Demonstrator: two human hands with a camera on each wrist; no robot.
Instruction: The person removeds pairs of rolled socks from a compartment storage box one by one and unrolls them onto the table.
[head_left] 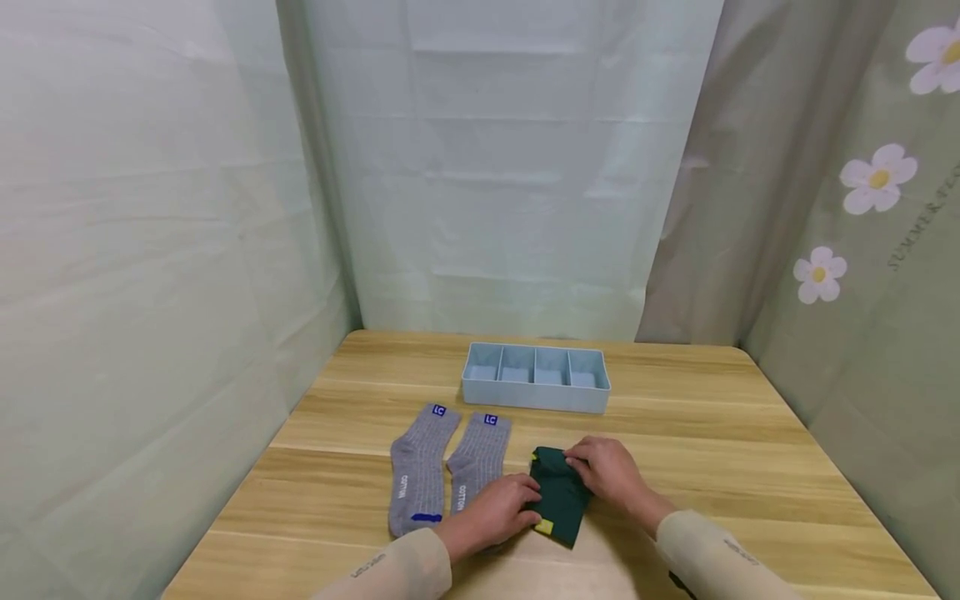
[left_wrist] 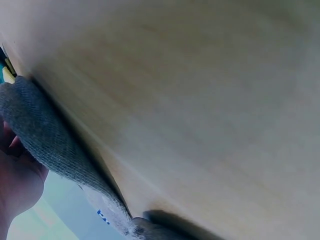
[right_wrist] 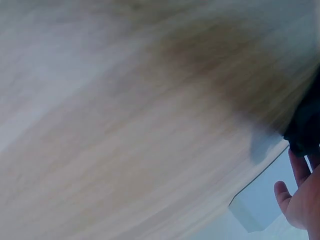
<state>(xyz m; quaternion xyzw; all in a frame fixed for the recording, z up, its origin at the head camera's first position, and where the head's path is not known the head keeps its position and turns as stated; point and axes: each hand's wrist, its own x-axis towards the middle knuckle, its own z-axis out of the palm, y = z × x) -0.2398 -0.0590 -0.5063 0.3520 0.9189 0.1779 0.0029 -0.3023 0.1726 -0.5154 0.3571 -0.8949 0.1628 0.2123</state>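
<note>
A dark green folded sock (head_left: pixel 558 496) with yellow patches lies on the table in the head view. My left hand (head_left: pixel 501 507) rests its fingertips on the left edge of it, the thumb close to the lower yellow patch. At its upper right edge, the fingers of my right hand (head_left: pixel 609 471) touch the fabric. The right wrist view shows the right hand (right_wrist: pixel 302 200) with its thumb apart from the fingers, beside the dark fabric (right_wrist: pixel 306 122). Two grey ribbed socks lie to the left; the nearer grey sock (head_left: pixel 480 454) is partly covered by my left hand.
The other grey sock (head_left: pixel 422 471) lies flat farther left. Behind the socks stands a light blue organizer box (head_left: pixel 534 395) with several compartments. Pale curtains (head_left: pixel 495 208) surround the wooden table (head_left: pixel 712 433) at the back and sides.
</note>
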